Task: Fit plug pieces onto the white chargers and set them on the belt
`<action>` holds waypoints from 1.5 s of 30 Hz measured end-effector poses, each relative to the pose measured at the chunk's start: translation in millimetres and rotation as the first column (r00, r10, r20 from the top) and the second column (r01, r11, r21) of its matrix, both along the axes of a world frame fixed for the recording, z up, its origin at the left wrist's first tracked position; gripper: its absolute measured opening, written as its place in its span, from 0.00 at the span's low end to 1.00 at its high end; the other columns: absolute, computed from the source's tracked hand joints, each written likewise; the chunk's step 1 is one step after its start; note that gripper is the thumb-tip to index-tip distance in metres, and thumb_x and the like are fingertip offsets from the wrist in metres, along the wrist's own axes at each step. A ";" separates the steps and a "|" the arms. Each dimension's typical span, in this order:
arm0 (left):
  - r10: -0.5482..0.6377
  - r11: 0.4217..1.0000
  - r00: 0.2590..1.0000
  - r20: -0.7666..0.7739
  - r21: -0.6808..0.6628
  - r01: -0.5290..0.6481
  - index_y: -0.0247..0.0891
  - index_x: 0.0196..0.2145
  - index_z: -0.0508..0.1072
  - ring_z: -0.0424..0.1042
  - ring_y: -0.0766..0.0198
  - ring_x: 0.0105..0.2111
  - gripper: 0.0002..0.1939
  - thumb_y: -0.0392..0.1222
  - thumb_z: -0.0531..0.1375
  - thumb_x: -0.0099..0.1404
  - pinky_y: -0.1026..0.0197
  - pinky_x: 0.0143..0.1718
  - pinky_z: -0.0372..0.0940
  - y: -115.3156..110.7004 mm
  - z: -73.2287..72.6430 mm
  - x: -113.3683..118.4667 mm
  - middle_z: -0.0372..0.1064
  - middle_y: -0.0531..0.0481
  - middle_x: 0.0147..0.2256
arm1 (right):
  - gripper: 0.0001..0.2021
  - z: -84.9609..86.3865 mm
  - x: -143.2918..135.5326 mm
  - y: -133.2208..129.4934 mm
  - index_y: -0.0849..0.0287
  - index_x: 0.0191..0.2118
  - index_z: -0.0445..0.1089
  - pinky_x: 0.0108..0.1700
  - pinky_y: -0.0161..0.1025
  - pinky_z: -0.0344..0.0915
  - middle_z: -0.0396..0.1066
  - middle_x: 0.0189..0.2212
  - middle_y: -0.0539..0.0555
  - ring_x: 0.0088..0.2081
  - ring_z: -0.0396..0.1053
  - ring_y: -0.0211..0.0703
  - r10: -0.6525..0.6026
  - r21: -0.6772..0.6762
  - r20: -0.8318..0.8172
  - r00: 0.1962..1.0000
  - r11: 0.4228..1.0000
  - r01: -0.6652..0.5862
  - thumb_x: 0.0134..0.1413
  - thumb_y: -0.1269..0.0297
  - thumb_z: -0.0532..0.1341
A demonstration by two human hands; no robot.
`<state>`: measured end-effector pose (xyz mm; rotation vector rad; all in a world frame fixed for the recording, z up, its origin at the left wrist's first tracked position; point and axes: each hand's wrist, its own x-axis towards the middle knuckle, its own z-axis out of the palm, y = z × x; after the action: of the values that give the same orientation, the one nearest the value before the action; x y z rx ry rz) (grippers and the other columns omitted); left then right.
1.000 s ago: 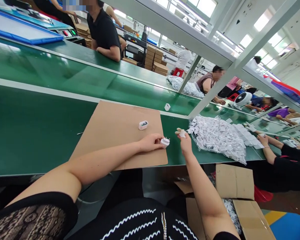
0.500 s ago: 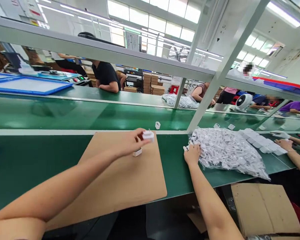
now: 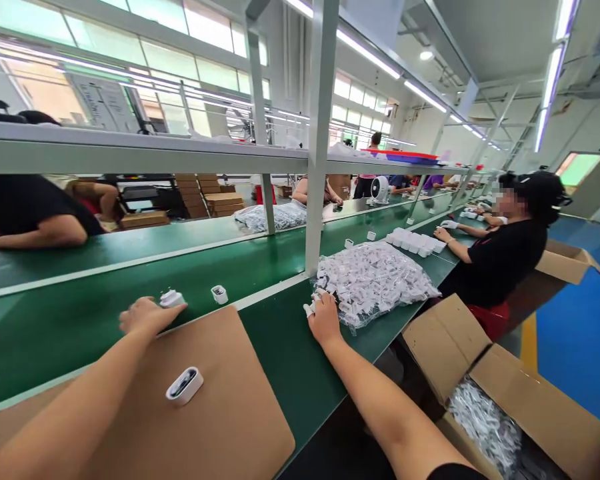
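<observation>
One plug was held in the left hand past the desk's far edge, pins up, presumably to spare them; one bag reached the front edge, likely for easy reach, the right hand at its corner, grip untellable.

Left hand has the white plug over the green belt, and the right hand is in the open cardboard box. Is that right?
Not quite: the right hand is not in the open cardboard box. The head view shows it at the edge of the clear bag of white parts. The left hand does have the white plug over the green belt.
</observation>
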<state>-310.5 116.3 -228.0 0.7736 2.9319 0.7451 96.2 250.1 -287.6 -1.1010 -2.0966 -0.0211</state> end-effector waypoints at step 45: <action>-0.764 0.607 0.641 0.074 0.416 0.677 0.40 0.49 0.76 0.75 0.53 0.42 0.25 0.57 0.70 0.60 0.55 0.43 0.68 -142.1 -26.7 234.3 0.75 0.45 0.45 | 0.22 40.6 32.7 -121.2 0.59 0.52 0.68 0.35 0.41 0.73 0.76 0.47 0.61 0.34 0.77 0.44 0.326 -0.406 -0.448 0.832 0.755 -0.515 0.58 0.51 0.65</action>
<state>-76.3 -25.9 -254.7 1.6233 1.9523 1.1486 128.8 128.9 -247.0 -0.7915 -2.0108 0.9507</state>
